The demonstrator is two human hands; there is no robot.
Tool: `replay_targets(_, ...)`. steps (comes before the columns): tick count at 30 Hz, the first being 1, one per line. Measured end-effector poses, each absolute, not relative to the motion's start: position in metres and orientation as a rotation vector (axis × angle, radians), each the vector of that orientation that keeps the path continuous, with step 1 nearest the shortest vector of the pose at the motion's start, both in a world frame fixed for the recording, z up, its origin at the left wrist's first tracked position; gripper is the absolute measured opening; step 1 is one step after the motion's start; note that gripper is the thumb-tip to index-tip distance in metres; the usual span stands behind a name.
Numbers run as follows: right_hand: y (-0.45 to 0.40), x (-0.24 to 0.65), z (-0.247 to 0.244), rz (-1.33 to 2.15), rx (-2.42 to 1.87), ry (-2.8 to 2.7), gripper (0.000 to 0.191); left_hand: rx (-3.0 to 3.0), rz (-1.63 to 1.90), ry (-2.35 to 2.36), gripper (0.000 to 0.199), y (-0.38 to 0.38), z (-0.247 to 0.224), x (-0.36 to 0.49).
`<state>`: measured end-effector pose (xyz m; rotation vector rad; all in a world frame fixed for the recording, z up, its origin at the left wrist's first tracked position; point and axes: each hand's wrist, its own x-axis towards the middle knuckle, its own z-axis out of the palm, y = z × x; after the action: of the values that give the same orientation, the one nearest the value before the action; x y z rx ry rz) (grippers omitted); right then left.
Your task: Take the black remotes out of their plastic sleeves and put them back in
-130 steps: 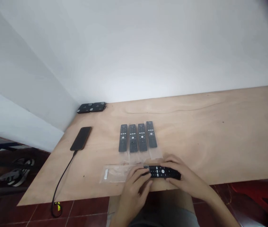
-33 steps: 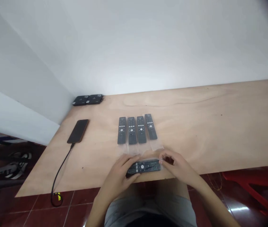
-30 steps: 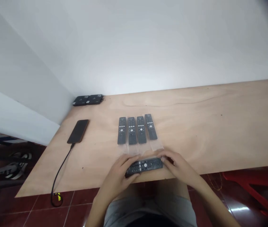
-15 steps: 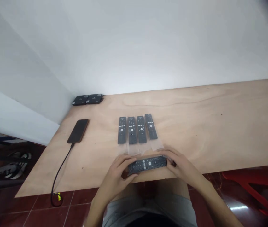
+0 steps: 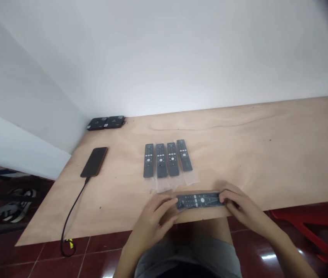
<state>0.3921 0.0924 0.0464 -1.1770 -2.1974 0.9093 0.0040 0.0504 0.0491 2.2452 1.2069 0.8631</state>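
Note:
A black remote control (image 5: pixel 200 200) in clear plastic wrap lies sideways near the table's front edge, its buttons facing up. My right hand (image 5: pixel 236 202) pinches the remote's right end between thumb and fingers. At the other end is my left hand (image 5: pixel 156 214), index finger and thumb apart; its index fingertip reaches the remote's left end, and whether it presses there I cannot tell. Beyond them, several more wrapped remotes stand in a row, among them the leftmost remote (image 5: pixel 148 160) and the slanted rightmost remote (image 5: pixel 184 155). Their clear sleeves (image 5: pixel 162 187) stick out toward me.
On the left of the wooden table (image 5: pixel 268 166) lies a phone (image 5: pixel 94 162) with a black cable (image 5: pixel 73 214) hanging over the edge. Two flat black boxes (image 5: pixel 106 122) sit in the back corner by the wall. A red plastic stool (image 5: pixel 311 220) is at the right.
The remote in front of me has shifted to the right with my right hand. My left hand has loosened from its left end.

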Motion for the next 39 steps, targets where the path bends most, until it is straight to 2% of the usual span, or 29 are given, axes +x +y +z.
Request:
replay_targets(8, 0.098, 0.462, 0.032, 0.7, -1.423, -2.119, 0.019, 2.249, 0.869, 1.22, 0.038, 0.053, 0.045, 0.003)
replay_targets(12, 0.095, 0.489, 0.026, 0.571, -1.595, -2.103, 0.02, 2.264, 0.908, 1.249, 0.024, 0.052, 0.044, 0.003)
replay_targets(14, 0.089, 0.493, 0.024, 0.484, -1.66, -2.067, 0.021, 2.28, 0.976, 1.26, 0.023, 0.053, 0.044, 0.001)
replay_targets(18, 0.076, 0.468, 0.02, 0.382, -1.665, -2.006, 0.023, 2.298, 1.036, 1.296, 0.03, 0.062, 0.048, -0.008)
replay_targets(23, 0.079, 0.409, 0.021, 0.392, -1.546, -1.985, 0.024, 2.339, 0.926, 1.311, 0.024, 0.08, 0.056, -0.023)
replay_targets(28, 0.109, 0.374, 0.019, 0.357, -1.43, -2.03, 0.027, 2.395, 0.964, 1.353, 0.017, 0.094, 0.048, -0.031)
replay_targets(39, 0.173, 0.313, 0.03, 0.485, -1.224, -2.08, 0.034, 2.351, 0.923, 1.478, 0.016, 0.097, 0.037, -0.029)
